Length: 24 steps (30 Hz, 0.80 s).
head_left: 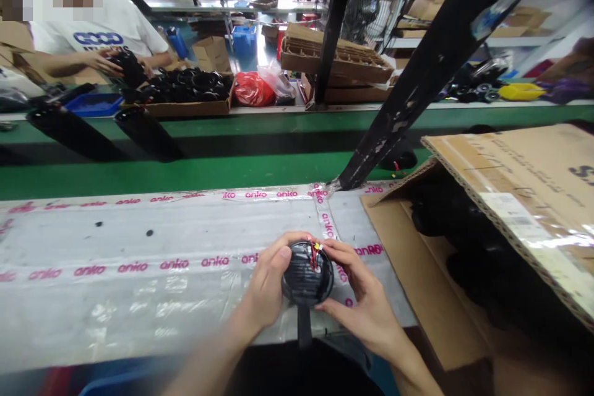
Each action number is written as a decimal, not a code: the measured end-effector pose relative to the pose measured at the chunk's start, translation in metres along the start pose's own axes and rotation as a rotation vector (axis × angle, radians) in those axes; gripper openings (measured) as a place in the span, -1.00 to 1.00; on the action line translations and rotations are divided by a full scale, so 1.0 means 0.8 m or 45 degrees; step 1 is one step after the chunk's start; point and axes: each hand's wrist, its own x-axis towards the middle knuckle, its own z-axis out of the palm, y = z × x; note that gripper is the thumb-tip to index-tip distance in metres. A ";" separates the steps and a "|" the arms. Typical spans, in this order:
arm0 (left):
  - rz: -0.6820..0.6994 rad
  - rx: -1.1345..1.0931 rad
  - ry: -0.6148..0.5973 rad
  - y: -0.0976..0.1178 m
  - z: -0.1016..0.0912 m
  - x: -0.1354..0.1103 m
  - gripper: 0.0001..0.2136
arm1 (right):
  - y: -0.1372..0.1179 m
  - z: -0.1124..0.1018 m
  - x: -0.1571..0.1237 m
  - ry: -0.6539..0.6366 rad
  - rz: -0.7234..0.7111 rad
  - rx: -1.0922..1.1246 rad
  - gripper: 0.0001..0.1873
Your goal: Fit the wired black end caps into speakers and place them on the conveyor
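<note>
Between my hands, above the near edge of the table, is a round black plastic housing [304, 281] with a ribbed inside and a short black handle or strap pointing toward me. Thin red and black wires [315, 256] with a small yellow and white connector stick out near its upper right. Around its left rim my left hand [269, 278] is closed, thumb on the edge. My right hand [359, 294] curves round the right side, fingertips by the wires and thumb at the lower rim.
A table [116, 235] is covered in plastic and pink-lettered tape. An open cardboard box [520, 161] of black parts stands at right. A slanted black post [413, 93] rises at the far edge. Across the green conveyor [260, 158], a co-worker [120, 25] holds a black part.
</note>
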 end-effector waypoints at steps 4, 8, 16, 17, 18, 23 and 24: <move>-0.004 0.009 -0.059 0.000 -0.005 0.000 -0.51 | -0.011 -0.010 0.004 -0.070 0.080 0.120 -0.28; -0.009 0.010 -0.072 0.003 -0.006 -0.002 -0.50 | -0.025 -0.002 -0.013 -0.145 0.196 0.240 -0.30; 0.001 0.070 -0.097 0.002 -0.008 -0.004 -0.51 | -0.006 0.068 -0.045 0.320 0.263 0.509 -0.47; 0.000 0.082 -0.102 0.002 -0.009 -0.003 -0.51 | -0.004 0.068 -0.043 0.320 0.257 0.502 -0.48; -0.008 0.087 -0.113 0.003 -0.011 -0.002 -0.51 | -0.002 0.066 -0.041 0.319 0.250 0.485 -0.47; -0.127 0.028 -0.305 0.015 -0.041 0.000 -0.50 | -0.005 0.050 -0.034 0.233 0.267 0.344 -0.41; -0.136 0.016 -0.364 0.016 -0.052 -0.002 -0.47 | -0.005 0.049 -0.033 0.230 0.271 0.319 -0.41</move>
